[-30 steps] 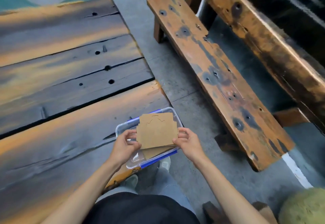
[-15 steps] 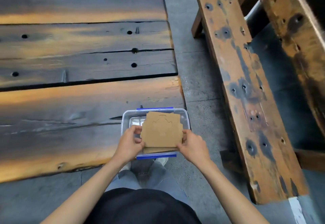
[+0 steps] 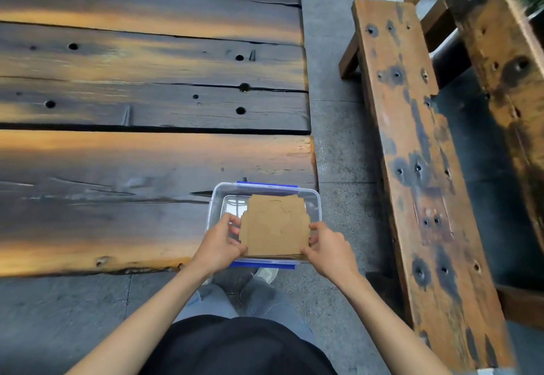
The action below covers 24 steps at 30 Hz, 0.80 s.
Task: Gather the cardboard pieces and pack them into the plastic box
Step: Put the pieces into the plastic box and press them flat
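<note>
A flat stack of brown cardboard pieces (image 3: 275, 224) lies over the open clear plastic box (image 3: 219, 198), which has blue clips and sits at the table's near right corner. My left hand (image 3: 219, 243) pinches the stack's left edge. My right hand (image 3: 329, 249) pinches its right edge. The stack covers the right and middle of the box's opening; the box floor shows bare at the left. Whether the stack rests on the box floor or hangs above it cannot be told.
The dark plank table (image 3: 147, 153) stretches away to the left and far side. A worn wooden bench (image 3: 412, 168) runs along the right, with a strip of grey floor (image 3: 338, 139) between. My legs and shoes are below the box.
The view has swung so the table and box sit square to me. The cardboard stack has gone from tilted above the box to level and lower over its opening, both hands still holding it.
</note>
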Each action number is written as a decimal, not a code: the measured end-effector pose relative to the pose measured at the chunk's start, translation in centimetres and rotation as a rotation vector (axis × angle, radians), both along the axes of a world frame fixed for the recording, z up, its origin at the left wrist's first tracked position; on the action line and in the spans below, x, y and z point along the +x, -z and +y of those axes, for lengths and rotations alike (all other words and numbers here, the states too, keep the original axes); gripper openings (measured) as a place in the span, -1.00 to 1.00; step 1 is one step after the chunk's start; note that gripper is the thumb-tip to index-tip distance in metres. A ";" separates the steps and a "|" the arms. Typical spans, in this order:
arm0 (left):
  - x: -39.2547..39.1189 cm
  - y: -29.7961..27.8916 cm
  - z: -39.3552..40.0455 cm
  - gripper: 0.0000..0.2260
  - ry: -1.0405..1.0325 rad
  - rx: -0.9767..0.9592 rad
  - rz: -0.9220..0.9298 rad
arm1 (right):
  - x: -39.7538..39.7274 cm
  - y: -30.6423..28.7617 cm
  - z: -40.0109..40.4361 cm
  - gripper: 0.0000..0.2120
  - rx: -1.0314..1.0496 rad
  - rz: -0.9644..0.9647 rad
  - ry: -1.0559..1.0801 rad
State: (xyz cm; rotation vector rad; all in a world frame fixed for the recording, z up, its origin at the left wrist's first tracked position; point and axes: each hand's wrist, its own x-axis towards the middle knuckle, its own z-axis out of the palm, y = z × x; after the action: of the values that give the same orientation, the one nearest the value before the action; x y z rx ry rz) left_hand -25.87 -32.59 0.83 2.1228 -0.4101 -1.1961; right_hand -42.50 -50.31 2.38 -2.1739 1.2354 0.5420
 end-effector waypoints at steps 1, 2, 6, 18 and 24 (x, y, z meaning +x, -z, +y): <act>-0.1 0.1 -0.1 -0.66 0.025 0.024 0.007 | 0.2 -0.2 0.0 -0.60 -0.030 0.024 -0.045; -0.1 0.3 -0.1 -0.68 0.054 0.046 0.001 | 0.4 -0.2 0.1 -0.63 -0.057 0.046 -0.093; 0.3 0.3 -0.7 -0.72 0.199 0.147 -0.089 | 1.5 -1.2 -0.1 -0.78 -0.091 0.161 -0.224; 2.3 1.2 -4.5 -0.30 0.229 0.010 -0.218 | 8.8 -1.4 -3.6 -0.31 -0.016 -0.110 -0.704; 2.6 1.3 -6.2 -0.31 0.474 0.053 -0.298 | 8.3 0.5 -4.1 -0.14 -0.115 0.041 -0.809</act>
State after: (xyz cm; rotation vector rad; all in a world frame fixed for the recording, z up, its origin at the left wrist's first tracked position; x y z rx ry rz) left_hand -23.22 -38.82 -0.51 2.3327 -1.0730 -1.1417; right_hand -34.18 -54.44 1.88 -2.7340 0.3521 0.8419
